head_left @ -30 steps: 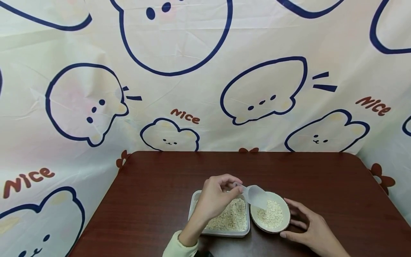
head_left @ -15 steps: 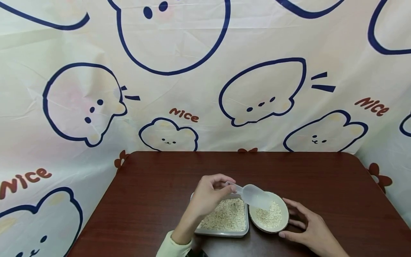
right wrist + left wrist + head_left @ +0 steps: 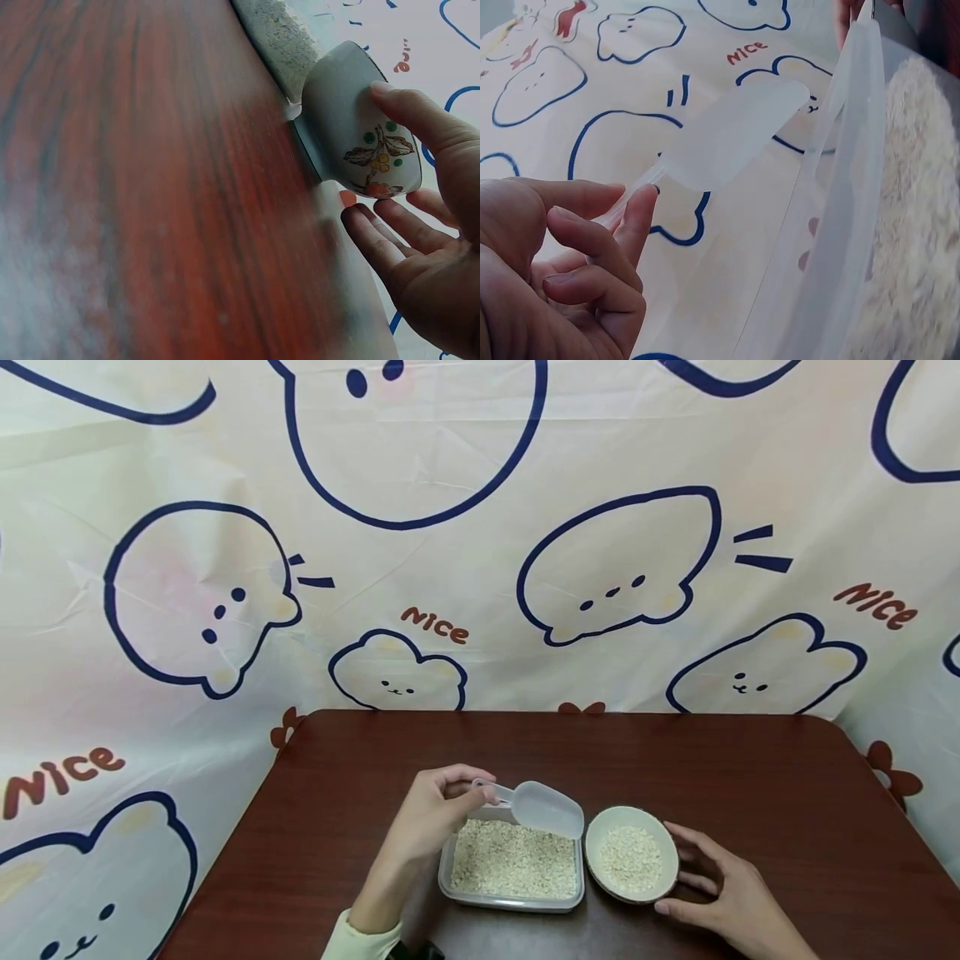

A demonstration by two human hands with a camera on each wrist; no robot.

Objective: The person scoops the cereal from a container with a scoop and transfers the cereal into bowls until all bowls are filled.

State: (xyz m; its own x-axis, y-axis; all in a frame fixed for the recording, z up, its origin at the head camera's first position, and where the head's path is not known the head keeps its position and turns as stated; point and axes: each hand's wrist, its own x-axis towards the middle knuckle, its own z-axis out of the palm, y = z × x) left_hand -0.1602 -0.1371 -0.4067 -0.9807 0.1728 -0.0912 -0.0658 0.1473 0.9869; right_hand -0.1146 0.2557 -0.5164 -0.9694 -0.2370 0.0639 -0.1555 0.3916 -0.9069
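My left hand pinches the handle of a translucent plastic scoop between thumb and fingers. Its bowl hangs tilted over the right back part of a clear plastic container filled with oats. No oats can be made out in the scoop in the left wrist view. Just right of the container stands a small round bowl holding some oats. My right hand holds it from the right side. In the right wrist view the bowl shows a flower pattern, with the thumb on its rim and fingers along its side.
Both vessels stand near the front of a dark reddish-brown wooden table. A pale cloth with blue cartoon outlines hangs behind the table and at its sides.
My left hand has drawn the scoop leftward, from over the bowl to over the container. The right hand and the bowl have stayed in place.
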